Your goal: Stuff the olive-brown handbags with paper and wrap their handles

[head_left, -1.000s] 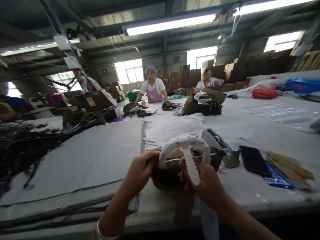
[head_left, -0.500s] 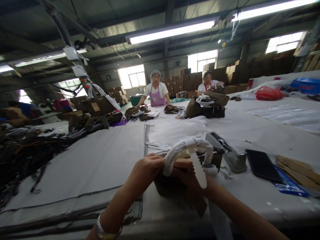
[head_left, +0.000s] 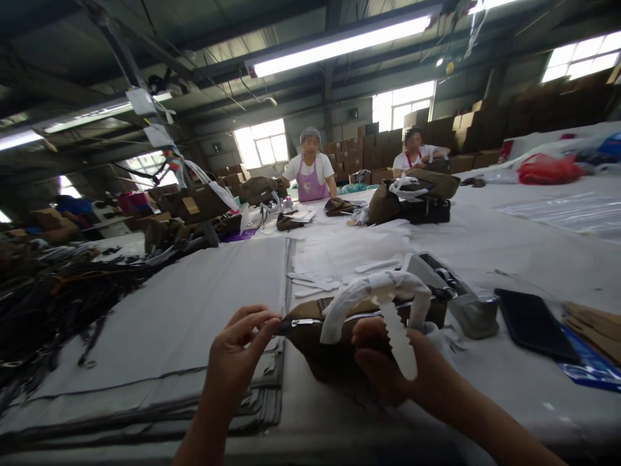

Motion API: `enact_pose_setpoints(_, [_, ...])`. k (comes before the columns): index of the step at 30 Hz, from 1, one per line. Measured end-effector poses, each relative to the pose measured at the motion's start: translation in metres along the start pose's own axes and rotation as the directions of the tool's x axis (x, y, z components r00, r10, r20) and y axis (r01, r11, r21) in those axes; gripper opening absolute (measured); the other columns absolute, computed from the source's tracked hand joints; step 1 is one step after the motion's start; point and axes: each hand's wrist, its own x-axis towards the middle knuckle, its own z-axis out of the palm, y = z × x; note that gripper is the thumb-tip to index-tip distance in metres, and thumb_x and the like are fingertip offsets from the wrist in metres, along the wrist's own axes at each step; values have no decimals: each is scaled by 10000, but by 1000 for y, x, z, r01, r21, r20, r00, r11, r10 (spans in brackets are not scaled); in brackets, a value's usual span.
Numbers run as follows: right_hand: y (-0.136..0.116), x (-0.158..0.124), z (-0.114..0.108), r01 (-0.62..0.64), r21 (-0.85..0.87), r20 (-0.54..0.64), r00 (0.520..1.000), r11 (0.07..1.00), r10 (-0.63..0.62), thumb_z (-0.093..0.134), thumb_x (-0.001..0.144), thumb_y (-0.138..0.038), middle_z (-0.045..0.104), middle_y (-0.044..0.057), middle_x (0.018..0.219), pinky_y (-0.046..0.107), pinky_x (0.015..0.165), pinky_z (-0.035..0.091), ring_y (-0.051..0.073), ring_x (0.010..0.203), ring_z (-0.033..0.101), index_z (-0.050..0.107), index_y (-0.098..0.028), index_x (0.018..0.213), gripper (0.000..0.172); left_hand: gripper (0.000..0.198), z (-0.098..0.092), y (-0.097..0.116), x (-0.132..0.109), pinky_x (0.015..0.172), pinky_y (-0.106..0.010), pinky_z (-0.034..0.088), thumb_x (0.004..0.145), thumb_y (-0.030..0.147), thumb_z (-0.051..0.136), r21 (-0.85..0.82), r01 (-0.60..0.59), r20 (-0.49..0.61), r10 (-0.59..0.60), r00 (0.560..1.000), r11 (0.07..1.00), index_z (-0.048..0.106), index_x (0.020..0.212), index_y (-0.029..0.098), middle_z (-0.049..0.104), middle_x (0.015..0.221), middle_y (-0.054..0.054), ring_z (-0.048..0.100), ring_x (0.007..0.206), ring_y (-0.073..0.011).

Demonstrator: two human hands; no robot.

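An olive-brown handbag (head_left: 315, 355) stands on the table in front of me. Its metal zipper (head_left: 361, 317) runs along the top and looks closed, the pull lying at the left end. My left hand (head_left: 240, 353) pinches the bag's left tip, at the zipper's end. At the front top edge, my right hand (head_left: 388, 362) grips the bag with curled fingers, partly in shadow. Over the zipper arches a handle wrapped in white padding (head_left: 347, 304). From it hangs a white toothed strip (head_left: 400, 346), which covers part of my right hand.
Left of the bag lies a stack of grey-white sheets (head_left: 204, 310). White paper pieces (head_left: 315, 281) lie behind it. To the right are a grey plastic holder (head_left: 473, 317) and a black phone (head_left: 536, 323). Across the table are more bags (head_left: 412, 200) and two people.
My left hand has moved left from the handle to the bag's tip, uncovering the zipper and its pull. My right hand now grips the front edge. A co-worker's bag across the table has been raised.
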Motion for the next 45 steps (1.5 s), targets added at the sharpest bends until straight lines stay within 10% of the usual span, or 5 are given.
enact_pose_setpoints(8, [14,-8,10,-10,-272,-88,996,962,-14,516,969,-391,650,24,849,322,691,498,188,760,630,575,-220,951,181,210,55,22,-38,862,-266,555,823,380,781,-638,98,41,-93,995,764,680,756,208,756,940,-34,697,934,-180])
enact_pose_setpoints(13, [7,-11,14,24,-286,-184,980,958,-79,546,950,-349,693,38,810,313,662,528,202,729,679,599,-222,898,148,67,85,36,-48,778,-265,553,893,275,691,-310,-46,240,125,963,950,720,862,224,757,827,-21,718,807,-180])
enact_pose_setpoints(16, [4,-18,17,2,-152,-300,953,988,-48,644,895,-375,735,44,819,309,661,570,222,738,714,649,-228,917,150,78,96,34,-48,702,-227,544,905,276,670,-126,-72,160,92,983,989,711,869,219,750,827,-15,705,743,-156])
enact_pose_setpoints(22, [12,-23,25,-100,297,-217,961,950,169,575,943,-442,764,79,1013,321,791,624,235,895,744,695,-216,1048,277,130,111,21,-54,822,-253,576,927,338,648,-286,152,122,-121,985,946,693,918,216,762,970,-38,730,918,-187])
enact_pose_setpoints(45, [20,-12,34,-67,-9,-392,918,998,58,605,934,-336,765,50,947,338,758,600,246,864,729,739,-254,934,157,200,119,23,-63,835,-282,600,901,379,683,-522,293,92,-288,953,801,644,868,185,747,936,-52,722,913,-189])
